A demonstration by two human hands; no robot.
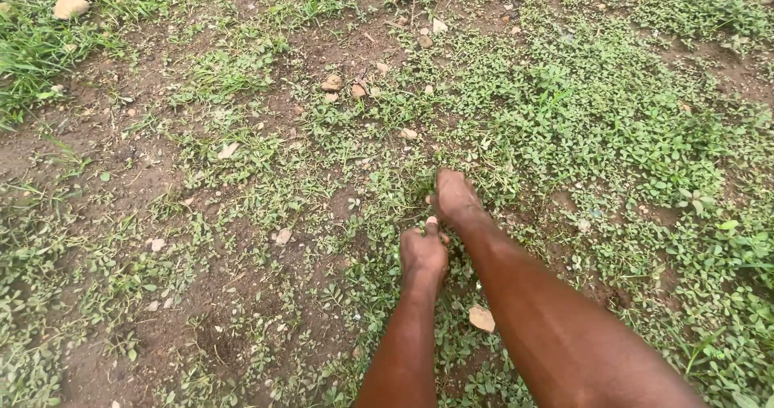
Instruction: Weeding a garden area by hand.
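Two bare hands down in low green weeds on damp soil.

The right hand [456,198] is closed, fingers curled down into a clump of small-leaved weeds [419,184] that lies just ahead of it and slightly to its left; what exactly it pinches is hidden under the knuckles. The left hand [423,251] sits nearer the body, touching or almost touching the right wrist, also bunched into a loose fist on the plants, thumb up. The right hand is the nearer one to the clump. Both forearms run up and leftward from the lower edge. A pale flat stone [481,318] lies between the forearms; bare soil [145,174] spreads to the left, thicker ground cover [613,110] to the right.
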